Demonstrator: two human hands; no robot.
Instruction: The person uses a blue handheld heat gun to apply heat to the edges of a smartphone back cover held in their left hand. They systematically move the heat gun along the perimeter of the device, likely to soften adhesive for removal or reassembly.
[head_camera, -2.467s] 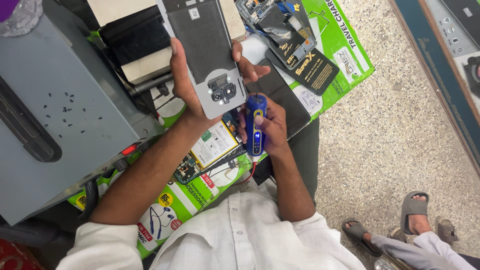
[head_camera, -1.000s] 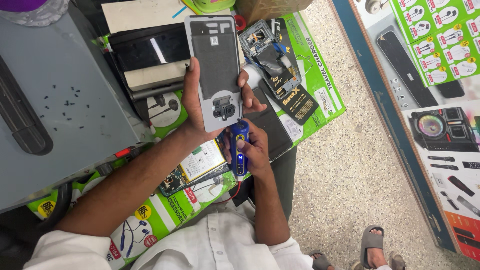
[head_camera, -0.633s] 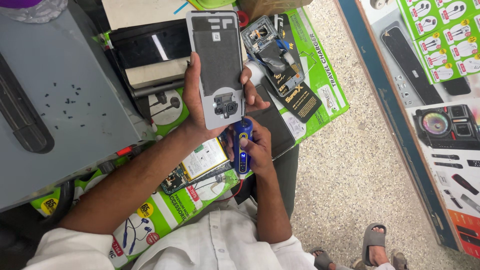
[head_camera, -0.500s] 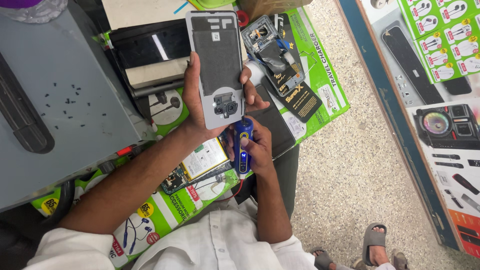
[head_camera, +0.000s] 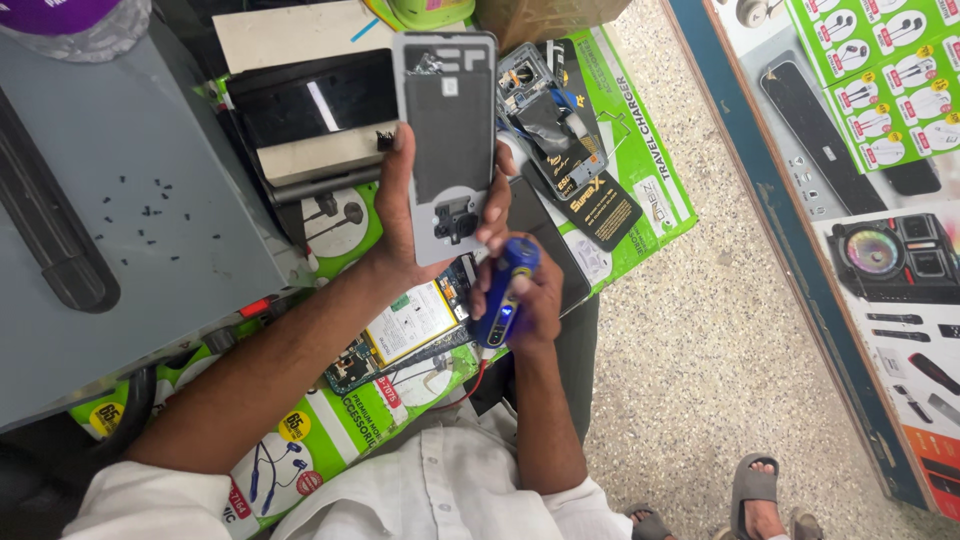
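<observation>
A grey machine housing (head_camera: 120, 230) dotted with tiny black screws (head_camera: 150, 212) fills the left of a counter (head_camera: 640, 180) lined with green accessory cartons. Above it, the person's left hand (head_camera: 415, 235) keeps a clenched grip on a grey phone back cover (head_camera: 447, 140), inner face up, held upright over the counter. Just below, the right hand (head_camera: 530, 300) grips a blue electric screwdriver (head_camera: 505, 290), its tip beside the cover's camera cutout.

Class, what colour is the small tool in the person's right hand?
Blue: the tool in the right hand, head view.
</observation>
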